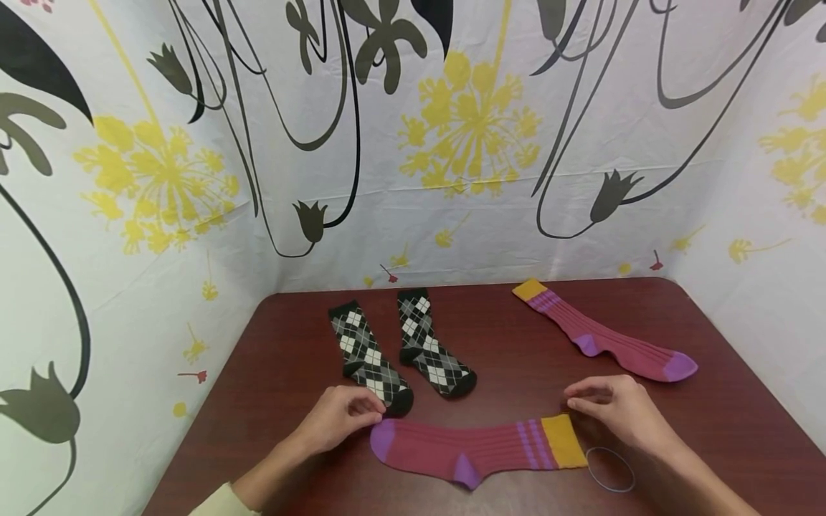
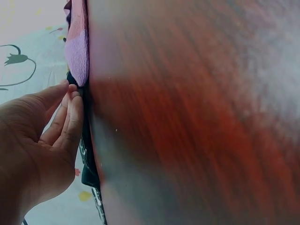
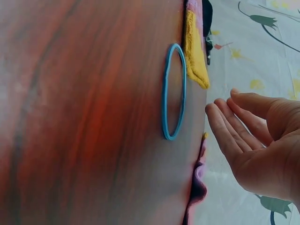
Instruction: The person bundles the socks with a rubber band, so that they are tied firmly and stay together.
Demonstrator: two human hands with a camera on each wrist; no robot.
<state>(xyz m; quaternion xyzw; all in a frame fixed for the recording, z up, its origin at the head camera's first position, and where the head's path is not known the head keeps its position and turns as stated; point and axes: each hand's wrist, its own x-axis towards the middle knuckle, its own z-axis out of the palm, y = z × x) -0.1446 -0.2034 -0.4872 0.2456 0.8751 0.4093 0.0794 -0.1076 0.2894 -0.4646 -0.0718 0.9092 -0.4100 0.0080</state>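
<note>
Left hand (image 1: 337, 421), right hand (image 1: 624, 410), both loose, both empty, flanking the nearer pink sock (image 1: 429, 446), well off the back edge of the worktop (image 1: 510, 344)!

From my remote station I register a creased white backdrop (image 1: 387, 168) behind a dark reddish-brown table (image 1: 493, 337) with rounded far corners. Matching white panels (image 1: 138, 301) flank both sides. Print elements: yellow flower heads (image 1: 474, 122), grey-green tulips (image 1: 310, 221), curved dark stems (image 1: 353, 129). In the left wrist view I note pale glare (image 2: 276, 61) across the wood grain.
</note>
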